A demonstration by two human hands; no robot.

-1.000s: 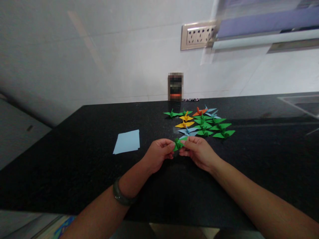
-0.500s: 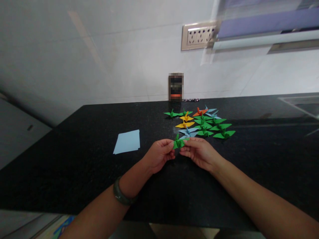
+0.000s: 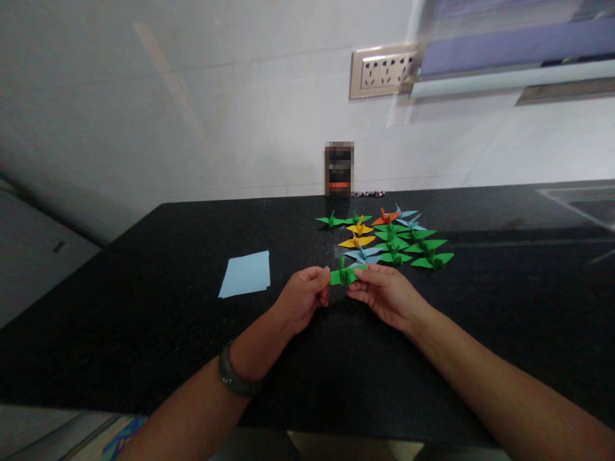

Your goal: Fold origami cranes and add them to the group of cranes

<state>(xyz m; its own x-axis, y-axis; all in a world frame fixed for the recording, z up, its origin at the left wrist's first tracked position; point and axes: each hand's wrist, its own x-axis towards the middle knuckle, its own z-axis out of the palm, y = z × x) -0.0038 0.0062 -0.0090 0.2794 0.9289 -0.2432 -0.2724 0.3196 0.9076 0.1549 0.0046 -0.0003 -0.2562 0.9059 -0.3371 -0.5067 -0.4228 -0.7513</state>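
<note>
A small green paper crane [image 3: 343, 275] is stretched between both my hands just above the black counter [image 3: 144, 307]. My left hand [image 3: 303, 298] pinches its left wing tip, fingers closed. My right hand [image 3: 384, 293] pinches the right wing, fingers closed too. Just behind them lies a cluster of several folded cranes [image 3: 391, 240] in green, yellow, light blue and orange.
A stack of light blue paper sheets [image 3: 245, 273] lies to the left of my hands. A dark blurred box [image 3: 339, 169] stands against the white wall at the back. A socket strip [image 3: 382, 70] is on the wall, and a sink edge [image 3: 576, 202] shows at far right.
My hands have drawn slightly apart, and the green crane's wings have spread out flatter and wider between them.
</note>
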